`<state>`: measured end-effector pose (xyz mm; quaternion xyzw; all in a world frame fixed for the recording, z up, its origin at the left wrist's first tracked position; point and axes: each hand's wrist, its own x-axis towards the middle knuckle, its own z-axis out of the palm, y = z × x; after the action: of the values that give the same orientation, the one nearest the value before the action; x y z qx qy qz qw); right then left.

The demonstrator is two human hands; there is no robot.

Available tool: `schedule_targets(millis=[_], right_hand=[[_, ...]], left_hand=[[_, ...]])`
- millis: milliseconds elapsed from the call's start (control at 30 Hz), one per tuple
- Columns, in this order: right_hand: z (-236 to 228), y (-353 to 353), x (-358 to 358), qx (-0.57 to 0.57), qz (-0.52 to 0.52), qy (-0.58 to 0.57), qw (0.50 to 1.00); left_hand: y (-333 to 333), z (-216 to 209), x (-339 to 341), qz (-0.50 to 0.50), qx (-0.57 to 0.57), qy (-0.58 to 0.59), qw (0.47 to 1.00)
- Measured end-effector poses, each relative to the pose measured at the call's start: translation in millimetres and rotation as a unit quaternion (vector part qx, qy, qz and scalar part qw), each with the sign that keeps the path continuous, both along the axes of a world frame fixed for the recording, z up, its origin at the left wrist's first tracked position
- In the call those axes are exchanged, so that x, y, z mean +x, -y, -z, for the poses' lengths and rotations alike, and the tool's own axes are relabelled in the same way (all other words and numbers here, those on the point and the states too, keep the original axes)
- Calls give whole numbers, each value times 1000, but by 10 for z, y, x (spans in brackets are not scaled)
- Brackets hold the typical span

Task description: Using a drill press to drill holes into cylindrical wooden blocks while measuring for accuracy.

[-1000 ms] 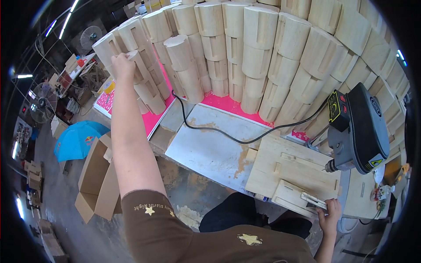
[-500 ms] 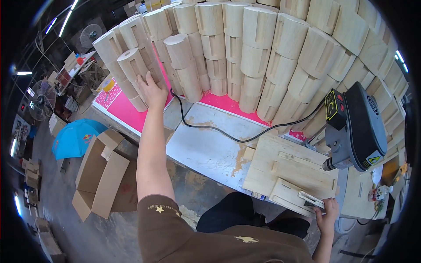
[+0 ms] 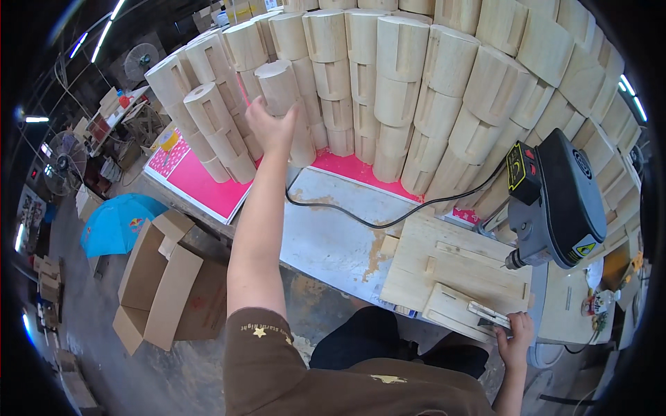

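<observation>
Wooden board [image 3: 449, 310], lower right: right hand [image 3: 513, 338] at its pale strip [image 3: 487, 313], can't tell if gripping. Left hand [image 3: 270, 127], upper left of centre, just shifted off the left stack [image 3: 220, 133], spread wide at the middle block [image 3: 277, 78], contact unclear, so that one's closest now.

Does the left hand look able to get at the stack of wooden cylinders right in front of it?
Likely yes: the left hand looks spread before the cylinder stack, with nothing visible between; contact is unclear.
</observation>
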<state>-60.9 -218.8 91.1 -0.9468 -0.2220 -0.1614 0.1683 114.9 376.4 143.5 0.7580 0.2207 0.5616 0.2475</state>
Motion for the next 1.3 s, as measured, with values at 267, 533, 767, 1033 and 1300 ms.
schedule_targets(millis=[267,533,767,1033,1300], right_hand=[[3,-22,-40,1,0,20,1000],[26,-11,-23,10,-12,31,999],[-1,35,-33,11,-21,19,1000],[63,179,141,1,-77,2,997],[-14,191,323,18,-130,-2,991]], left_hand=[[142,-261,400,-158,-183,-56,969],[241,-303,281,-156,-168,-20,973],[1172,-148,-747,303,-200,89,928],[2348,170,-1613,569,-272,-282,723],[2798,522,-1557,611,-265,-429,610]])
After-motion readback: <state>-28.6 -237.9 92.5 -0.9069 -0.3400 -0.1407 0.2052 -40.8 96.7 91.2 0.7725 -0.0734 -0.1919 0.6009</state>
